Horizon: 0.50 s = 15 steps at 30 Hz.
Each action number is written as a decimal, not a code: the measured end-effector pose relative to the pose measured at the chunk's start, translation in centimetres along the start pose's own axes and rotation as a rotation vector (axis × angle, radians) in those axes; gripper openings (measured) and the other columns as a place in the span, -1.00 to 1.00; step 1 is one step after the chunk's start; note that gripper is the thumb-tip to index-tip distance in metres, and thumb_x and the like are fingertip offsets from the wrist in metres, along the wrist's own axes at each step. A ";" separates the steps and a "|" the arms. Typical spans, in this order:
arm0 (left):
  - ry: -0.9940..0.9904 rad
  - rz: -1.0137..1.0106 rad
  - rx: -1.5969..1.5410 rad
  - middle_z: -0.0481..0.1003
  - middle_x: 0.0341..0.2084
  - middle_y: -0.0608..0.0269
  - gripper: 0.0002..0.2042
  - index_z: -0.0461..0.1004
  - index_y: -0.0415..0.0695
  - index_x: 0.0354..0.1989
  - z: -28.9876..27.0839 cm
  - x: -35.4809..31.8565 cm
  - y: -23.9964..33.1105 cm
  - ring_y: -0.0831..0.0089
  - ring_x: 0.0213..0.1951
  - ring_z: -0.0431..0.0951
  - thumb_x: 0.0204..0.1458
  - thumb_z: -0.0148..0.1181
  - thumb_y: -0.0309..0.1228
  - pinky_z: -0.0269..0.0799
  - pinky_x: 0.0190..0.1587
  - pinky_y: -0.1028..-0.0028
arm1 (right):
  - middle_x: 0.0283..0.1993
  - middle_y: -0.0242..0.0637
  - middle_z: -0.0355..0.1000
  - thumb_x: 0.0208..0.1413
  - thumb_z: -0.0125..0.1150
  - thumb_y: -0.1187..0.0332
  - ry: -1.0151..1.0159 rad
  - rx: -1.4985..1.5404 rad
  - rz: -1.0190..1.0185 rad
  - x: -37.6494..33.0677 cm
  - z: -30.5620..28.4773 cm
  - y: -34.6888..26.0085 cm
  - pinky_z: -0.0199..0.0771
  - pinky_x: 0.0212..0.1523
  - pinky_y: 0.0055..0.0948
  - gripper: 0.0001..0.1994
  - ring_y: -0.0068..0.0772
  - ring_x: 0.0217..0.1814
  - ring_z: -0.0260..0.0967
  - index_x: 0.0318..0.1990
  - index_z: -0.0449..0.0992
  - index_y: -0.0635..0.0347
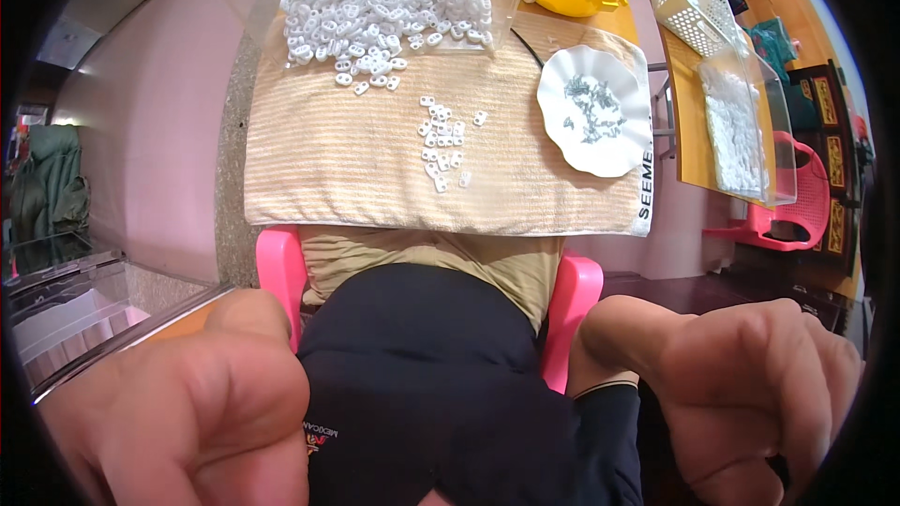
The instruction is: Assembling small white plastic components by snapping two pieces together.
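Both hands are raised close to the camera, away from the table. My left hand point(202, 412) fills the lower left with its palm side showing; its fingers run out past the lower edge, so their grip is hidden. At the lower right, my right hand point(750, 394) has curled fingers bent toward the thumb; whatever lies between them is cut off. Beyond my lap, small white two-holed plastic pieces point(442, 139) lie scattered on a striped beige towel point(337, 159). A larger heap of the same pieces point(384, 0) spills from a clear tray point(506, 0).
Right on the towel stands a white scalloped dish point(560, 145) with small grey parts. Behind it is a yellow basin point(600, 2) of white pieces. Farther right are a white perforated basket point(689, 0), a clear bin point(783, 169) and a pink chair point(802, 197). Pink armrests point(574, 305) flank me.
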<state>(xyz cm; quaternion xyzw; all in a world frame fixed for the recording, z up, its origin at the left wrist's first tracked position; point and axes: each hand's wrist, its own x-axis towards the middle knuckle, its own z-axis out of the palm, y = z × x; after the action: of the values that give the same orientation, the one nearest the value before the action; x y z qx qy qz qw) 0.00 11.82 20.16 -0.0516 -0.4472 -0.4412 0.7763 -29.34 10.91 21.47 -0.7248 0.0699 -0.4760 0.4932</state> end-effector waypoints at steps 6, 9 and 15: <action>-0.001 -0.012 -0.041 0.45 -0.29 0.43 -0.63 0.49 -0.03 -0.33 -0.7 0.7 0.1 0.72 -0.27 0.39 -0.38 0.45 -0.31 0.41 -0.29 0.71 | -0.10 -0.02 0.32 0.18 0.10 0.00 0.008 -0.037 -0.008 0.0 -1.3 0.3 0.49 -0.16 -0.37 -0.54 -0.21 -0.27 0.40 0.07 0.33 0.14; -0.007 -0.014 -0.063 0.45 -0.28 0.43 -0.62 0.49 -0.03 -0.32 -0.4 0.9 -0.3 0.72 -0.26 0.39 -0.40 0.45 -0.30 0.41 -0.27 0.72 | -0.09 -0.01 0.32 0.18 0.09 0.00 0.011 -0.059 -0.017 0.2 -1.4 0.5 0.49 -0.16 -0.37 -0.53 -0.21 -0.27 0.40 0.08 0.32 0.15; -0.027 -0.005 -0.115 0.45 -0.27 0.42 -0.59 0.48 -0.03 -0.32 -0.5 1.4 -0.1 0.74 -0.24 0.39 -0.43 0.46 -0.28 0.41 -0.25 0.73 | -0.07 0.00 0.31 0.19 0.08 0.01 0.007 -0.115 -0.043 0.1 -2.1 0.2 0.49 -0.16 -0.37 -0.53 -0.22 -0.27 0.40 0.09 0.32 0.16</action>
<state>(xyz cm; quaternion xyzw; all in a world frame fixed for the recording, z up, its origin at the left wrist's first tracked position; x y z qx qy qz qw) 0.52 10.67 20.87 -0.1010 -0.4315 -0.4673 0.7650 -30.81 9.38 21.50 -0.7517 0.0832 -0.4841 0.4400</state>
